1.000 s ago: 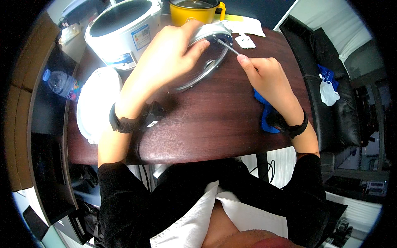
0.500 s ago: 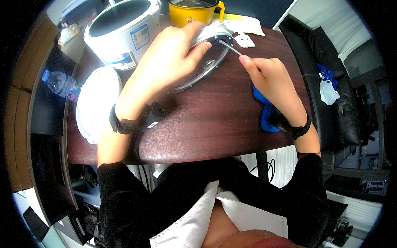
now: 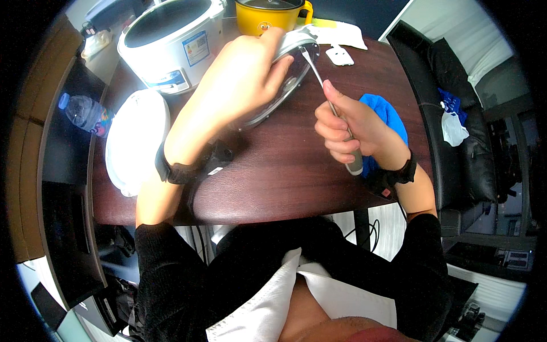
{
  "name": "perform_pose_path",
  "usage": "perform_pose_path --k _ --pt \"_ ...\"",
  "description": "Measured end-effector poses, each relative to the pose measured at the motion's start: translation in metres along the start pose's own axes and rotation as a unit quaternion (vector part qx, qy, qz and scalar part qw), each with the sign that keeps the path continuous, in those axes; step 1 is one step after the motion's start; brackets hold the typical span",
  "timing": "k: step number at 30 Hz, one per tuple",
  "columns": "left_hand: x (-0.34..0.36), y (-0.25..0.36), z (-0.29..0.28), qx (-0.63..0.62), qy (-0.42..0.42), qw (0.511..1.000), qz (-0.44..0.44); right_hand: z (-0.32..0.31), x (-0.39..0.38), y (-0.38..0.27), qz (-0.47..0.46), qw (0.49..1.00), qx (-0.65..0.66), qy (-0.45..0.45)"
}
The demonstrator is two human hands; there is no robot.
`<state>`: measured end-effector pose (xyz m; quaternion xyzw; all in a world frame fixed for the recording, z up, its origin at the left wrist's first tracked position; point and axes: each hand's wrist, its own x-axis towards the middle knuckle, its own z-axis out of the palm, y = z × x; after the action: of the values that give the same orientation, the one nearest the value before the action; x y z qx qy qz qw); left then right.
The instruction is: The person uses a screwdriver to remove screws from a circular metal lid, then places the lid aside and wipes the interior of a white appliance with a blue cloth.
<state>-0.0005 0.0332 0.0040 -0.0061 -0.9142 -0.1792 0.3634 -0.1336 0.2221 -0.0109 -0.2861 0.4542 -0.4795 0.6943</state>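
My left hand (image 3: pixel 239 80) is wrapped on the upper edge of a round glass lid (image 3: pixel 288 91) with a silver rim, held at a slant above the wooden table (image 3: pixel 273 194). My right hand (image 3: pixel 347 125) grips the grey handle of a screwdriver (image 3: pixel 313 65), whose metal tip meets the lid's upper rim. A blue cloth (image 3: pixel 382 111) lies behind that hand. Beside my left forearm is a white oval plastic piece (image 3: pixel 134 142); behind it stands a white cooker body (image 3: pixel 159 65) with a dark interior.
A yellow pot (image 3: pixel 256 17), a white packet (image 3: pixel 347 34) and a small white piece (image 3: pixel 340 56) are at the back. A water bottle (image 3: pixel 82 114) is left of the table, a black sofa (image 3: pixel 467 171) right of it, and black cables (image 3: pixel 199 239) hang below the front edge.
My right hand has moved down and rotated, so its curled fingers and the screwdriver's handle now show and the shaft is steeper. More blue cloth shows. My left hand shifted slightly rightward.
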Motion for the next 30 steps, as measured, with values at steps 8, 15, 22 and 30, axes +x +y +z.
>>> perform_pose_path --k 8,15,22,30 --pt "-0.001 -0.007 -0.004 -0.003 -0.004 1.000 0.000 -0.003 -0.002 -0.005 -0.131 0.865 -0.407 0.261" --pt "0.000 -0.016 -0.012 -0.002 -0.011 1.000 -0.022 0.002 -0.015 -0.019 -0.234 0.526 -0.716 0.395" --pt "0.001 -0.012 -0.017 -0.011 -0.045 0.997 -0.058 0.001 -0.010 -0.029 -0.289 0.445 -0.762 0.372" --pt "0.001 -0.010 -0.016 -0.007 -0.052 0.997 -0.054 0.003 -0.010 -0.032 -0.267 0.439 -0.782 0.352"
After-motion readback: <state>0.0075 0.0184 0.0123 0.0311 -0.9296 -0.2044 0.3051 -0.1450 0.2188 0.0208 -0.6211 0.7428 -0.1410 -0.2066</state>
